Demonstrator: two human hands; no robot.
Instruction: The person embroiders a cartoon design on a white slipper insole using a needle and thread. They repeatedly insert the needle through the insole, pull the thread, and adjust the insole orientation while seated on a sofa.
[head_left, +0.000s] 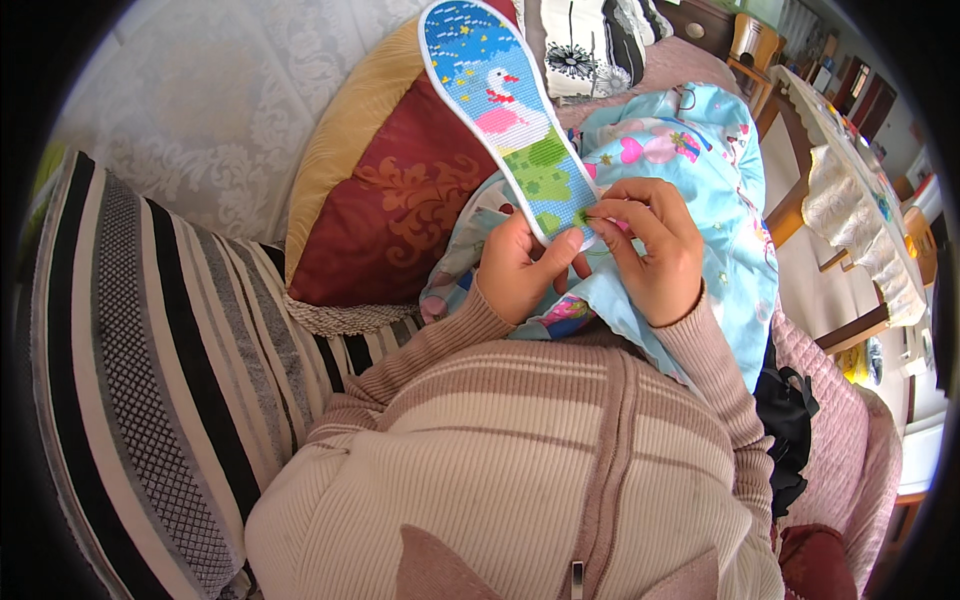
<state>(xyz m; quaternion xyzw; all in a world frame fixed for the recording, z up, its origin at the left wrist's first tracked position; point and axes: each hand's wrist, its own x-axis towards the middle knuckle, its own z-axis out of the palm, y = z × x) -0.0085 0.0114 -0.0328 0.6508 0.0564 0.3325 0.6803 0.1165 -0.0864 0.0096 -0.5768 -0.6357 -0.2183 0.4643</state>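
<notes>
My left hand (519, 264) grips the lower end of a cross-stitched shoe insole (517, 124), thumb on its face. White binding edges the insole, whose pattern shows a white bird on blue water with green patches. At the insole's lower right edge, my right hand (651, 244) pinches with thumb and fingers beside a small tuft of green thread (582, 217). Any needle between those fingertips is too small to make out. Under both hands a light-blue printed cloth (705, 247) covers my lap.
A red and gold cushion (390, 187) leans at the left, beside a striped cushion (172, 360). Pink quilted cover (817, 420) spreads on the right, with a black cloth item (784, 427) on it. A table with a lace-edged cloth (840, 202) and wooden chairs (750, 45) stand farther right.
</notes>
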